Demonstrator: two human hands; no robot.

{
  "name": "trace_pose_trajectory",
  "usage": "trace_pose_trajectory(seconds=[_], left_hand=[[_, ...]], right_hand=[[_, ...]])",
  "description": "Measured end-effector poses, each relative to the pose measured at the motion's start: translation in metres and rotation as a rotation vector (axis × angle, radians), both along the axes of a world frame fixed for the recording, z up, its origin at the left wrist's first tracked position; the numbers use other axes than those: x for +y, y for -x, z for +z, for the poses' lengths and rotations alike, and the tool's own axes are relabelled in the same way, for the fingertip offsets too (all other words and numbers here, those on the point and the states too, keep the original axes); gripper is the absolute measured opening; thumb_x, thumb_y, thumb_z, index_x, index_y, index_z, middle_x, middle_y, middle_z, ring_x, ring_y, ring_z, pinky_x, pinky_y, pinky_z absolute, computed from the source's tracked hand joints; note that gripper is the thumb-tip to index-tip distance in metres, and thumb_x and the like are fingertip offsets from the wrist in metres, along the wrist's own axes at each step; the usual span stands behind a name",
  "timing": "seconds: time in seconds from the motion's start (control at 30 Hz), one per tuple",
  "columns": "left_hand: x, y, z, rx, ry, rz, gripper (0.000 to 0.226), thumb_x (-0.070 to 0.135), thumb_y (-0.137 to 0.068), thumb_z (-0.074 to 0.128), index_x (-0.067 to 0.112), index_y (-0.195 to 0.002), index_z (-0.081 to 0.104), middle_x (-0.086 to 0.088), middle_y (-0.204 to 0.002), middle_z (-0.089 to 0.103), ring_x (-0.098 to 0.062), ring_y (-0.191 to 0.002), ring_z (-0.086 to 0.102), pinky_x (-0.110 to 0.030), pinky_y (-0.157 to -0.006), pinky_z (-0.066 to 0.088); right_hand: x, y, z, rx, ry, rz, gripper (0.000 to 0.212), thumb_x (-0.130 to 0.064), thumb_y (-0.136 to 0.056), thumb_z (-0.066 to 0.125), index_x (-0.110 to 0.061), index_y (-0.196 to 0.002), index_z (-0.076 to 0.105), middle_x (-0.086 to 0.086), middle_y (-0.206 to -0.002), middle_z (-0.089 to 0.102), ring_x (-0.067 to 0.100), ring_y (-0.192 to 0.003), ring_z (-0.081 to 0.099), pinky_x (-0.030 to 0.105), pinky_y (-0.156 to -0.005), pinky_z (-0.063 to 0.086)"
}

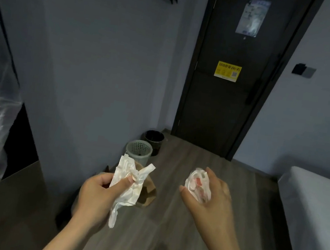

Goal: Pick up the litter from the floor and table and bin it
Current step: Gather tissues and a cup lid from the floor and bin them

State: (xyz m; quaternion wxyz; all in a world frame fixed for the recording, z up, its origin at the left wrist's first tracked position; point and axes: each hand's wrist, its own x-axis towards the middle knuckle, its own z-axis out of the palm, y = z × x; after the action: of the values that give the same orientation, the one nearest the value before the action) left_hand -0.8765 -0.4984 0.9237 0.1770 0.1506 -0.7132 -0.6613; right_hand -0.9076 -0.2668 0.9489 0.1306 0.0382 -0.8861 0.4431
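Head view: left hand (pixel 97 189) pinched crumpled paper (pixel 129 194), right hand (pixel 213 197) gripped a wrapper (pixel 196 184); both were best released directly above the grey bin (pixel 141 156).

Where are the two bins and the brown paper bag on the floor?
Grey mesh bin (pixel 144 161): head view, front wall.
Black bin (pixel 156 148): head view, front wall.
Brown paper bag (pixel 148 188): head view, creased side.

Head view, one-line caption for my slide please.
Left hand grips crumpled white paper, right hand holds a balled plastic wrapper; grey mesh bin and black bin stand ahead.
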Motion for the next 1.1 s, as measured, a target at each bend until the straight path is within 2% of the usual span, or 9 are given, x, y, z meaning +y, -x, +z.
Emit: trace_pose_trajectory(seconds=[0.1, 0.23, 0.33, 0.47, 0.67, 0.8, 0.9, 0.97, 1.1], left_hand=[[0.004, 0.054, 0.003, -0.003, 0.002, 0.028, 0.036, 0.035, -0.072, 0.079, 0.007, -0.056, 0.062, 0.004, -0.046, 0.052, -0.004, -0.041, 0.045, -0.012, -0.038, 0.032], [-0.002, 0.125, -0.002, -0.023, 0.033, 0.072, 0.034, 0.035, -0.074, 0.079, 0.008, -0.059, 0.065, 0.004, -0.045, 0.052, -0.003, -0.039, 0.044, -0.014, -0.037, 0.033], [-0.011, 0.173, -0.012, -0.032, 0.071, 0.098, 0.038, 0.033, -0.075, 0.079, 0.008, -0.053, 0.059, 0.006, -0.043, 0.044, -0.003, -0.038, 0.038, -0.012, -0.037, 0.03], [-0.038, 0.244, -0.03, -0.048, 0.09, 0.12, 0.038, 0.034, -0.074, 0.079, 0.006, -0.056, 0.06, 0.006, -0.045, 0.045, -0.002, -0.04, 0.04, -0.01, -0.038, 0.03], [-0.096, 0.377, -0.05, -0.063, 0.068, 0.116, 0.032, 0.034, -0.073, 0.081, 0.009, -0.061, 0.066, 0.001, -0.05, 0.054, -0.007, -0.046, 0.049, -0.025, -0.049, 0.038], [-0.14, 0.455, -0.05, -0.068, 0.102, 0.134, 0.036, 0.037, -0.069, 0.082, 0.009, -0.057, 0.061, -0.002, -0.049, 0.053, -0.015, -0.048, 0.05, -0.03, -0.051, 0.039], [-0.167, 0.506, -0.052, -0.101, 0.164, 0.128, 0.032, 0.04, -0.067, 0.081, 0.013, -0.058, 0.065, -0.011, -0.057, 0.061, -0.028, -0.054, 0.059, -0.037, -0.054, 0.044], [-0.179, 0.533, -0.055, -0.123, 0.229, 0.112, 0.027, 0.034, -0.071, 0.081, 0.016, -0.057, 0.067, -0.008, -0.06, 0.065, -0.026, -0.056, 0.063, -0.036, -0.054, 0.046], [-0.196, 0.582, -0.065, -0.159, 0.27, 0.104, 0.024, 0.027, -0.074, 0.08, 0.015, -0.057, 0.069, -0.006, -0.059, 0.067, -0.019, -0.053, 0.062, -0.035, -0.053, 0.047]], right_hand=[[0.005, 0.056, 0.0, -0.013, -0.009, 0.029, 0.087, -0.064, -0.067, 0.065, -0.039, -0.144, 0.033, -0.02, -0.122, 0.036, 0.011, -0.123, 0.041, 0.032, -0.097, 0.044], [0.005, 0.133, -0.003, -0.045, -0.037, 0.073, 0.086, -0.058, -0.07, 0.069, -0.035, -0.145, 0.034, -0.014, -0.129, 0.04, 0.012, -0.122, 0.041, 0.033, -0.101, 0.043], [-0.004, 0.182, -0.011, -0.068, -0.038, 0.098, 0.086, -0.057, -0.07, 0.07, -0.032, -0.145, 0.036, -0.013, -0.126, 0.042, 0.01, -0.119, 0.041, 0.029, -0.1, 0.04], [-0.024, 0.257, -0.025, -0.118, -0.074, 0.093, 0.084, -0.051, -0.072, 0.073, -0.028, -0.145, 0.037, -0.008, -0.124, 0.044, 0.015, -0.117, 0.045, 0.031, -0.101, 0.04], [-0.08, 0.378, -0.035, -0.114, -0.109, 0.082, 0.073, -0.043, -0.072, 0.076, -0.027, -0.137, 0.048, -0.006, -0.119, 0.048, 0.015, -0.11, 0.049, 0.039, -0.096, 0.046], [-0.116, 0.448, -0.032, -0.138, -0.151, 0.097, 0.063, -0.049, -0.073, 0.073, -0.035, -0.13, 0.048, -0.013, -0.114, 0.045, 0.012, -0.104, 0.053, 0.036, -0.088, 0.05], [-0.137, 0.494, -0.039, -0.173, -0.176, 0.076, 0.072, -0.05, -0.074, 0.072, -0.032, -0.137, 0.041, -0.011, -0.125, 0.044, 0.013, -0.111, 0.051, 0.035, -0.09, 0.049], [-0.148, 0.523, -0.044, -0.205, -0.179, 0.065, 0.075, -0.05, -0.074, 0.072, -0.03, -0.139, 0.041, -0.007, -0.131, 0.044, 0.016, -0.113, 0.051, 0.036, -0.092, 0.048], [-0.166, 0.58, -0.052, -0.237, -0.19, 0.078, 0.068, -0.051, -0.073, 0.072, -0.032, -0.132, 0.045, -0.007, -0.125, 0.045, 0.02, -0.112, 0.051, 0.041, -0.092, 0.049]])
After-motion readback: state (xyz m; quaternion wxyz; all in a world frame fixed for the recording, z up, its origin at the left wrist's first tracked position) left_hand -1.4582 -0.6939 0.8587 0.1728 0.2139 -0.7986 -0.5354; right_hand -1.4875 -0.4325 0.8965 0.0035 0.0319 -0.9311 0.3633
